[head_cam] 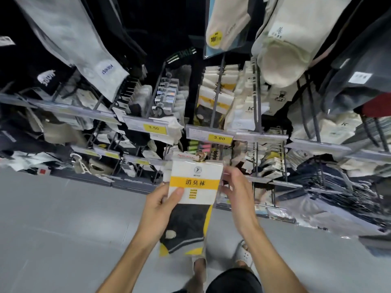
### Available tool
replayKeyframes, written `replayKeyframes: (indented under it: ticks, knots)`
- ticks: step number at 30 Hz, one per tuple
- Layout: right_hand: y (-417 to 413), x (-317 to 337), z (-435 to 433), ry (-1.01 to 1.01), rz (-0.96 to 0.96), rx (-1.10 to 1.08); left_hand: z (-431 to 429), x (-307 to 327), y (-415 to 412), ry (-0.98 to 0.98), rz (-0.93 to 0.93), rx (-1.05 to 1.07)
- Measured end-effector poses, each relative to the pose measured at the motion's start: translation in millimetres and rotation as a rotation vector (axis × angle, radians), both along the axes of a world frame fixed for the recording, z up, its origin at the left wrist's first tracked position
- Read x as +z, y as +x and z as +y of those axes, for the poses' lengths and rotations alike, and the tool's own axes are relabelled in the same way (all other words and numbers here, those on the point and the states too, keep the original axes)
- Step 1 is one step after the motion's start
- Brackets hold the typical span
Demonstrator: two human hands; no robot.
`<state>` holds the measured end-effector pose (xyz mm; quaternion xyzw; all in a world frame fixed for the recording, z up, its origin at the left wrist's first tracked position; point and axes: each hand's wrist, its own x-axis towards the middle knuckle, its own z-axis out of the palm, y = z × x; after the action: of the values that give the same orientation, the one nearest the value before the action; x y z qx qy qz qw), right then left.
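**Item in hand.** The sock pack is held in mid-air in front of the display rack, above the grey floor and level with the rack's lower pegs.

**Grip.**
- The left hand pinches the lower left of the card, with the thumb flat on the front and the fingers behind.
- The right hand takes the card's right edge with its fingers curled round it.

**Contents.** The pack holds a dark sock with yellow edging, a grey stripe and a pale round patch. The sock hangs below a white header card.

**Rack.**
- The metal pegs carry rows of carded socks, mostly white and cream. Several of these have the same yellow band as the pack in hand.
- At the top, a clear sleeve holds cream socks.

**Writing.**
- The card bears a round emblem.
- Its yellow band reads 消臭袜 in black.
- The four short lines beneath are too small to read.
- The yellow shelf labels read 3.50 and 3.80.
- A hanging grey sock carries a white patch reading "Keep" in blue.
- A round yellow sticker on the sleeve shows "100".
- Just behind the pack's top edge, a card with red lettering seems to read "Hello Kitty".
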<state>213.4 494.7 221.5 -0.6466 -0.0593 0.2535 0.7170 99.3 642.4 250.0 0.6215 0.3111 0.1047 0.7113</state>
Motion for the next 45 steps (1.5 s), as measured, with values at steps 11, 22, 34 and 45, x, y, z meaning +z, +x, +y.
replayKeyframes:
  ticks: [11,22,34,45]
  knots:
    - [36.8,-39.3,-25.2,-0.036,0.197,-0.124,-0.4,-16.2,-6.4,0.277,-0.043,0.188]
    - [126.2,-34.4,69.9,-0.087,-0.181,-0.06,-42.5,-24.6,-39.7,0.096,-0.095,0.007]
    - [87.8,-26.3,28.8,-0.25,-0.122,0.038,-64.7,-29.4,-18.6,0.026,-0.039,-0.055]
    - [27.2,-4.0,-151.0,-0.013,0.043,-0.27,-169.0,-45.5,71.8,-0.307,0.142,-0.365]
